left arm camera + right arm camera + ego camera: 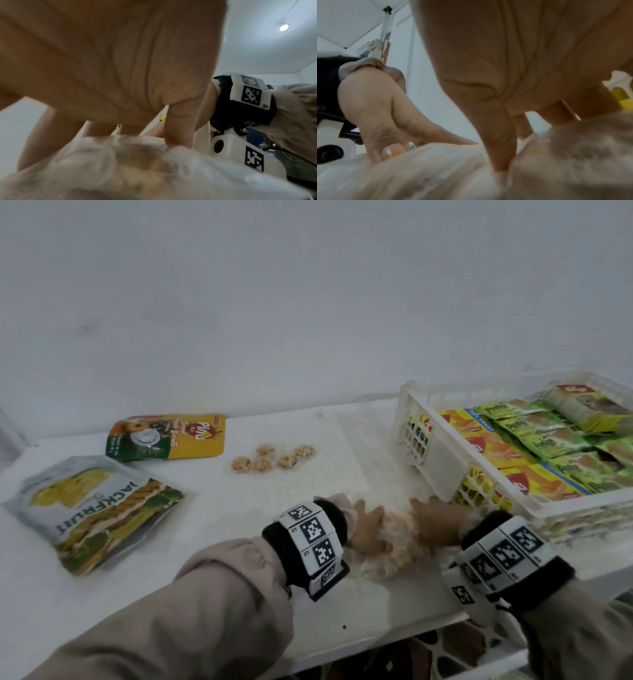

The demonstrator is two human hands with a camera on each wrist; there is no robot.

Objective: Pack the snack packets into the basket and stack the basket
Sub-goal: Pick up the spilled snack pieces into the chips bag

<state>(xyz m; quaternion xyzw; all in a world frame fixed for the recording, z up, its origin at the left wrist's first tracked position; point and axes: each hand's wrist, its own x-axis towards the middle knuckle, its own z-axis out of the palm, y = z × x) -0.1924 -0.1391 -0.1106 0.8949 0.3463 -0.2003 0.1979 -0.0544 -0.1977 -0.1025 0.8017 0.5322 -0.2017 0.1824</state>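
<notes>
This looks like a plain indoor room set up for sorting packaged snacks, though home or shop storeroom cannot be told. A white-topped desk (239,542) stands against a bare white wall (274,302). A white slotted plastic basket (431,436) is filled with rows of green and yellow-orange snack packets (534,440). A round ceiling lamp (284,27) lights the white ceiling, and patterned dark flooring (442,655) shows below the desk edge.

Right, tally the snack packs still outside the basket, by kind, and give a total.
Large printed pouches: 2, the jackfruit pouch and the yellow-green pouch.
Small clear cookie packs: 5, in a cluster.
Clear bag of snacks held between both hands: 1.
Total: 8.
</notes>
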